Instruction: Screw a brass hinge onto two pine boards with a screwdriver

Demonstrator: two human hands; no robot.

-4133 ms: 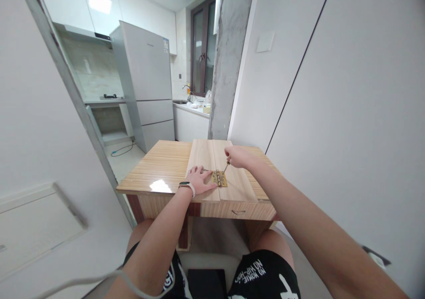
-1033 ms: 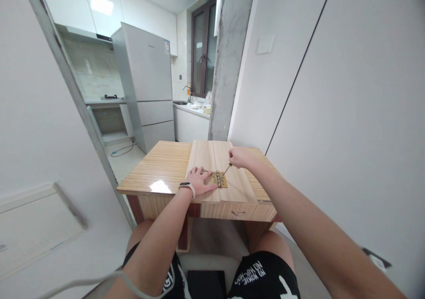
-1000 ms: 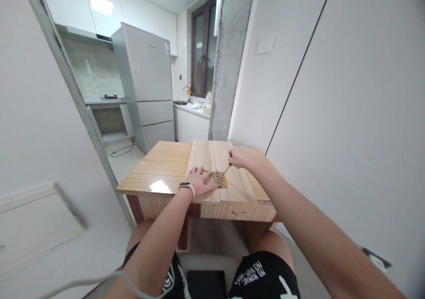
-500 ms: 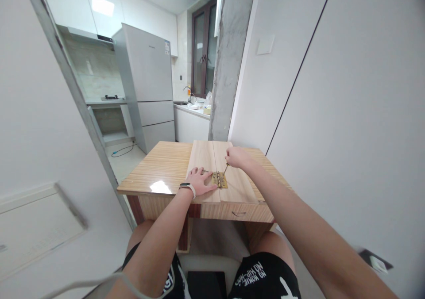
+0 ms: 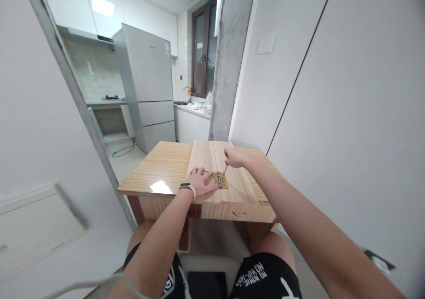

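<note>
right grip [image 5: 235,157] closed on screwdriver [image 5: 226,169], left grip [image 5: 200,180] flat beside hinge [image 5: 219,179]

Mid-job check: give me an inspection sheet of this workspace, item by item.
Surface: wooden table, glare spot near its front edge.
Job's things: two pale boards lie side by side on the table; brass hinge spans their seam.
Clutter: nothing seen on the table beyond these.
Hands: left hand flat on the left board beside the hinge; right hand grips a screwdriver, tip down at the hinge.
Cables: white cable across the lap; another on the kitchen floor.
Surroundings: fridge, concrete pillar, white walls.
</note>
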